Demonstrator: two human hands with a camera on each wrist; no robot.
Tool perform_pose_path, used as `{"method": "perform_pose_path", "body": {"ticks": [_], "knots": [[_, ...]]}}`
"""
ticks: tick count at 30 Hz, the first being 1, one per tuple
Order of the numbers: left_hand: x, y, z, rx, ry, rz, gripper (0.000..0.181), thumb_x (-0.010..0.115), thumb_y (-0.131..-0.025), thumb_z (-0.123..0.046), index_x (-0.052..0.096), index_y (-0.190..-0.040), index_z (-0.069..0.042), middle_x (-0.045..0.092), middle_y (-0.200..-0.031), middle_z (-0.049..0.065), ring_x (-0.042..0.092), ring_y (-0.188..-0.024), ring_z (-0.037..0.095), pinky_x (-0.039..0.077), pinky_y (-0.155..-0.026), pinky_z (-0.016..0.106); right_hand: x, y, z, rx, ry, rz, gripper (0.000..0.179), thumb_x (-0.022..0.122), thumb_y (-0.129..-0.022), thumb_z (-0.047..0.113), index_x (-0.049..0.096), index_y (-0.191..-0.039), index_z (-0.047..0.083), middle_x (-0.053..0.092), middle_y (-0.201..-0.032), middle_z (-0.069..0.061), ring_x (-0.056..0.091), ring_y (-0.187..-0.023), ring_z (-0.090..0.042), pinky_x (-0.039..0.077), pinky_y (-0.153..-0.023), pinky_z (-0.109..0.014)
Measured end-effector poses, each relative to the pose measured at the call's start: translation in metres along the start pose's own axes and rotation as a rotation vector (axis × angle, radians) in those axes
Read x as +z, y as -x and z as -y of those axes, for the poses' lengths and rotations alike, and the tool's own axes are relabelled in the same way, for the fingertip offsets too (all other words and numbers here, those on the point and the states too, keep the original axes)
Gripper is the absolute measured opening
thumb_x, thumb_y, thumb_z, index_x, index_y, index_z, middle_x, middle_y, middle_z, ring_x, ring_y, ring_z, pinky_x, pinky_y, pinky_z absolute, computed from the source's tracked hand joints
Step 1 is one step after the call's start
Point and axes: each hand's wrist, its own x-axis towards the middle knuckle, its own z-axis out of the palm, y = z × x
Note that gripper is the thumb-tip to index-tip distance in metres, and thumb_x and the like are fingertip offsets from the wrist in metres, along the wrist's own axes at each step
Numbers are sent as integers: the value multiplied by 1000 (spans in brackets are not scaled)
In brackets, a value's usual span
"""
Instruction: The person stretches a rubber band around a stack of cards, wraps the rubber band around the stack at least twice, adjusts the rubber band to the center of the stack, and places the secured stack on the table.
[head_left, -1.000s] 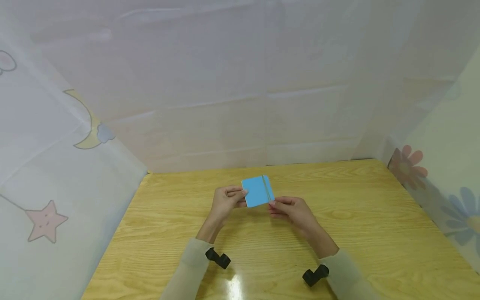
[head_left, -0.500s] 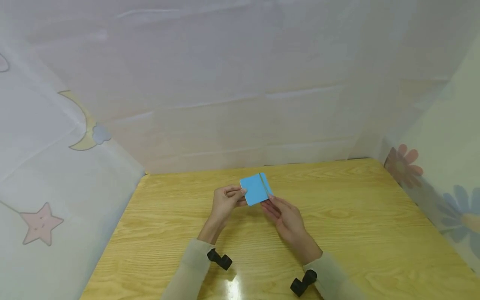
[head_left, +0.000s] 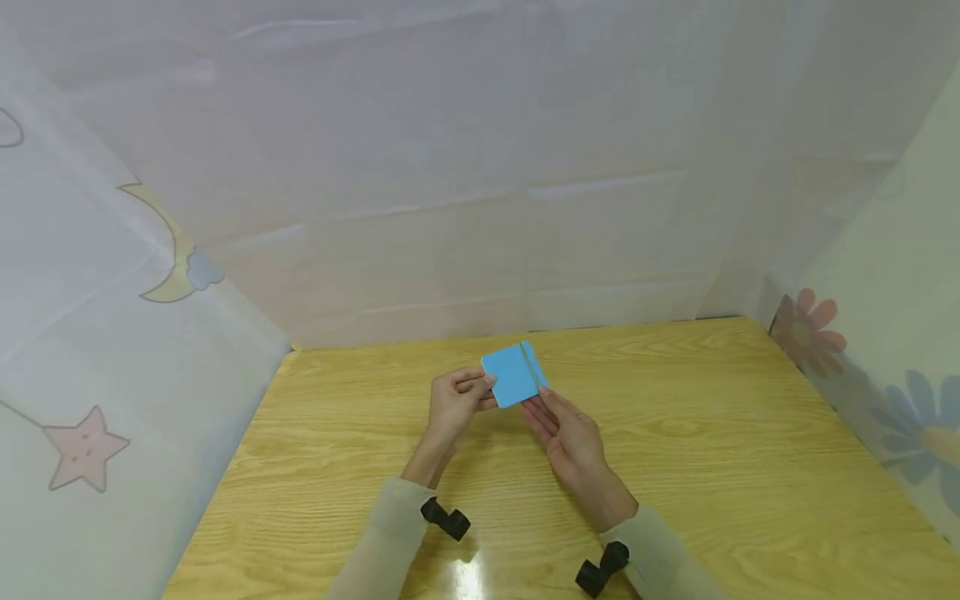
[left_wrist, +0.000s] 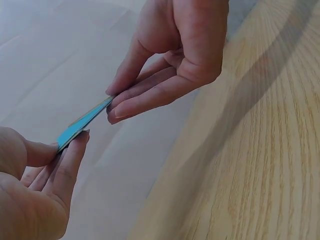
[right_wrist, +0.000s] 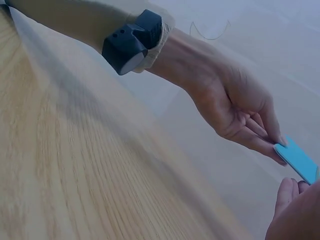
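A small, thin, square blue notebook (head_left: 514, 375) with an olive elastic band (head_left: 529, 364) near its right edge is held above the table, slightly tilted. My left hand (head_left: 452, 404) pinches its left edge, thumb on top and fingers beneath. My right hand (head_left: 576, 440) pinches the lower right corner by the band's end, its other fingers reaching under the notebook. From the left wrist, the notebook (left_wrist: 82, 126) appears nearly edge-on between both hands. The right wrist view shows the left hand (right_wrist: 235, 100) gripping one end; the notebook's other end is cut off by the frame.
Below the hands lies a wood-grain table (head_left: 337, 467). A pale cloth wall (head_left: 420, 208) rises along its back edge, with printed side walls at left and right. Black wrist cameras (head_left: 446, 518) sit on both sleeves.
My right hand has shifted left and turned its palm more upward, its fingers now further under the notebook. The band's two visible strands now look like one. My left hand keeps its grip.
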Motion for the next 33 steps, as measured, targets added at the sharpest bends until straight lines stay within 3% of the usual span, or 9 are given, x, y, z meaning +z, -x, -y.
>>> {"method": "perform_pose_path", "body": {"ticks": [9, 15, 23, 29, 33], "knots": [[8, 0, 0, 25, -2, -14, 23, 73, -100, -8, 72, -114, 10, 81, -92, 16, 78, -73, 13, 69, -78, 34, 10, 3, -9, 6, 13, 6, 47, 60, -109, 17, 50, -150, -4, 77, -112, -1, 74, -111, -13, 59, -109, -30], [4, 0, 3, 11, 1, -27, 22, 74, -99, -7, 72, -113, 8, 81, -88, 11, 77, -72, 12, 69, -77, 32, 6, 2, -6, 19, 0, -4, 43, 62, -108, 18, 55, -144, -4, 78, -109, -3, 75, -108, -15, 58, -111, -33], [0, -1, 3, 8, 1, -14, 23, 73, -99, -8, 72, -115, 8, 79, -81, 2, 76, -69, 12, 70, -80, 38, 2, -3, 2, 17, -23, 1, 42, 59, -109, 17, 52, -147, -2, 81, -108, -4, 78, -107, -16, 56, -112, -37], [2, -1, 2, 13, 20, -25, 22, 73, -100, -7, 72, -114, 9, 80, -84, 6, 77, -71, 13, 70, -78, 35, 3, -4, 4, 10, -38, -12, 36, 62, -108, 15, 59, -138, -3, 77, -103, -6, 77, -103, -17, 62, -103, -31], [6, -1, 6, 26, 44, -50, 20, 73, -99, -6, 72, -112, 10, 81, -88, 12, 78, -75, 14, 70, -77, 35, 5, -3, 3, -2, -31, -11, 31, 64, -106, 14, 63, -134, -2, 77, -102, -6, 77, -102, -17, 61, -105, -32]]}}
